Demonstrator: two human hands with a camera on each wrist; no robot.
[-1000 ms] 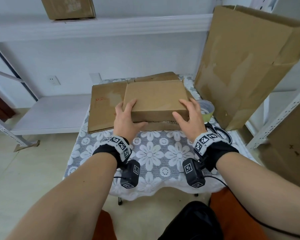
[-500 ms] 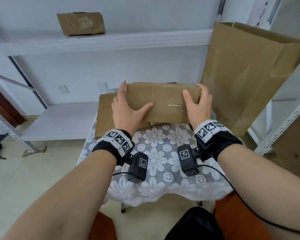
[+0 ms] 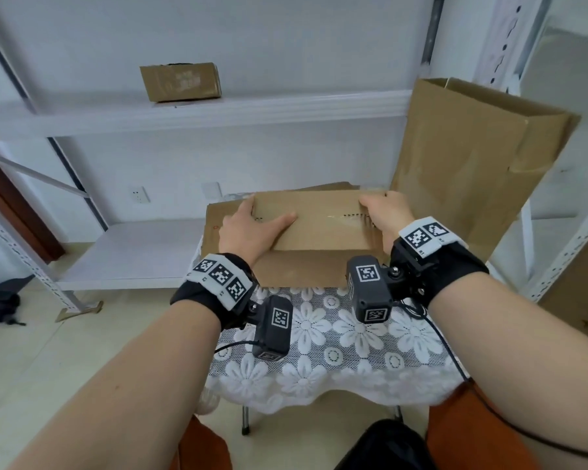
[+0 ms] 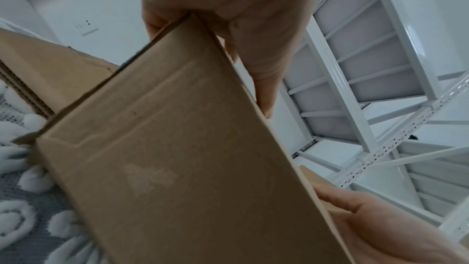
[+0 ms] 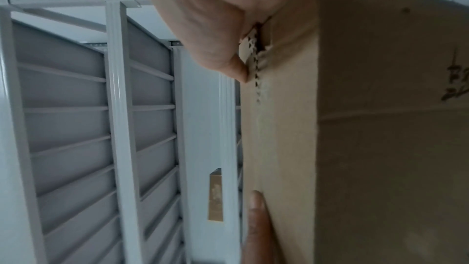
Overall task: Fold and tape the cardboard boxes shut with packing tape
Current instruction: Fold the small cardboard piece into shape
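1. The left hand (image 3: 252, 225) has its fingers (image 4: 264, 79) curled over the far edge of the cardboard box (image 3: 314, 220), thumb flat on the near face.
2. The right hand (image 3: 384, 212) grips the opposite end the same way, fingers hidden behind the box.
3. The box is held between both hands, tilted up above the flat cardboard (image 3: 296, 268) lying on the surface (image 3: 336, 340).
4. Judged step: handling a taped box, likely turning or carrying it away.
5. The next move calls for an even two-handed grip, then setting the box down squarely.
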